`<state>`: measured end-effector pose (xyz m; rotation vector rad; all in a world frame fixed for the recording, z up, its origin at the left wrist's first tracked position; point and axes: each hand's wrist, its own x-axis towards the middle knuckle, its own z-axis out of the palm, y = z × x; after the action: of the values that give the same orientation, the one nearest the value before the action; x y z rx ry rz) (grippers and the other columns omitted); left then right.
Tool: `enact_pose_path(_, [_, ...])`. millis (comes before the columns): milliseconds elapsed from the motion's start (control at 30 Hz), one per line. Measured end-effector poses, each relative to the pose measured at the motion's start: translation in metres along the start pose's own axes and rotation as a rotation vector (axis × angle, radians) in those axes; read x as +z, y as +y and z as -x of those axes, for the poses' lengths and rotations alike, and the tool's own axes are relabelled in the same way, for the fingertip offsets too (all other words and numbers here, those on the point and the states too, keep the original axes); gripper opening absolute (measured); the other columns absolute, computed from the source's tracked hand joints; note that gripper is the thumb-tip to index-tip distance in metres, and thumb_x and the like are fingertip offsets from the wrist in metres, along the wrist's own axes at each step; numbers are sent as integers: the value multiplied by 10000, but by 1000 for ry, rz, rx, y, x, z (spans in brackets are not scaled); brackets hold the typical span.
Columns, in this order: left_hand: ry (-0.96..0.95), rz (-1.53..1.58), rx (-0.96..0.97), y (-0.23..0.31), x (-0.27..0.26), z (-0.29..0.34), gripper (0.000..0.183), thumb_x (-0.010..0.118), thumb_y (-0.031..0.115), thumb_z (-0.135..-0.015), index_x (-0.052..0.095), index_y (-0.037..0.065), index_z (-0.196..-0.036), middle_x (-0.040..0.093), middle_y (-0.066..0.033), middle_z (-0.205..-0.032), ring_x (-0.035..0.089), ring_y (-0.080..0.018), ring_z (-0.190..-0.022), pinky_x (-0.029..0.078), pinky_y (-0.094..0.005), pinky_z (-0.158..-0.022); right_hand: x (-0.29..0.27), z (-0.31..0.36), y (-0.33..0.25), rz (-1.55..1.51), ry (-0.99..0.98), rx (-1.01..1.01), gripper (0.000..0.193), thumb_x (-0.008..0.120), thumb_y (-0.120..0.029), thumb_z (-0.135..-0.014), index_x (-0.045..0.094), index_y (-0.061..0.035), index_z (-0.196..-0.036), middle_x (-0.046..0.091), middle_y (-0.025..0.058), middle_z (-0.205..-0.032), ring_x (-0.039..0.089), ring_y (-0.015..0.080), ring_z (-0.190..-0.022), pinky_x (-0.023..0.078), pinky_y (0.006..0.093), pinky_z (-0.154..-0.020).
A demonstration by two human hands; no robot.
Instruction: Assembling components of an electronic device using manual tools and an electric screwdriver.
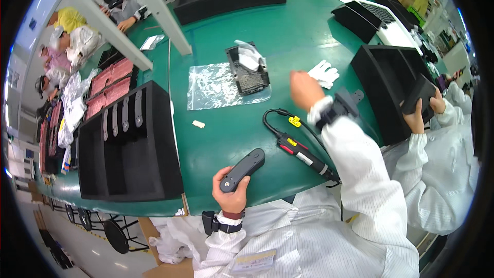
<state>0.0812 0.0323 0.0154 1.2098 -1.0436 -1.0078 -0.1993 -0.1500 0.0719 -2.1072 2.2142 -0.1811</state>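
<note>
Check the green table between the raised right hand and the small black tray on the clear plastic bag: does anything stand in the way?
Nothing visible does. The right hand hangs blurred above bare green table just right of the small black tray; the white gloves lie further right, off that line.

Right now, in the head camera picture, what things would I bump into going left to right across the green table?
Black foam tray with slots → small white piece → dark grey handle in the left hand → electric screwdriver → right hand.

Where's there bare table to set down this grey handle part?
Bare green table lies between the black foam tray, the clear plastic sheet and the electric screwdriver; only a small white piece sits there. Crowded by the right black bin.
</note>
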Motion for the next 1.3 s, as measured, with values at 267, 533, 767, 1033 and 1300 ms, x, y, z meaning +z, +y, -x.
enact_pose_path(267, [-48, -167, 272, -26, -6, -5, 499, 828, -17, -698, 577, 7, -1129, 704, -157, -1047, 656, -269, -1052, 471, -431, -995, 19, -32, 30, 415, -89, 103, 182, 553, -110, -870, 697, -65, -972, 720, 187, -914, 707, 380, -885, 564, 453, -761])
enact_pose_path(533, [-136, -135, 365, -33, -11, -12, 527, 864, -17, -634, 587, 32, -1080, 700, -170, -1044, 680, -307, -961, 473, -498, -989, -88, 72, -51, -467, 208, -203, 84, 576, -13, -879, 553, 19, -953, 593, 155, -743, 597, 249, -659, 481, 315, -639])
enact_pose_path(767, [-162, -125, 380, -32, -10, -14, 557, 867, -30, -622, 580, 35, -1094, 692, -190, -1086, 678, -342, -1017, 498, -486, -979, -72, 191, -83, -570, 260, -255, 214, 706, 46, -718, 607, 0, -902, 631, 133, -818, 581, 241, -625, 475, 306, -573])
enact_pose_path(1033, [-175, -112, 391, -35, -8, -12, 553, 854, -37, -650, 562, 29, -1115, 691, -216, -1090, 677, -364, -1042, 496, -503, -988, -30, 182, -106, -446, 136, -524, 318, 728, 0, -671, 691, -42, -985, 629, 65, -873, 613, 182, -637, 482, 296, -518])
enact_pose_path(1300, [-229, -36, 414, -38, -4, -16, 547, 840, -27, -687, 532, 13, -1137, 663, -249, -1108, 658, -377, -1052, 501, -514, -969, -18, 195, -97, -386, 167, -457, 269, 725, -15, -733, 693, -58, -997, 634, 45, -875, 631, 161, -658, 491, 282, -525])
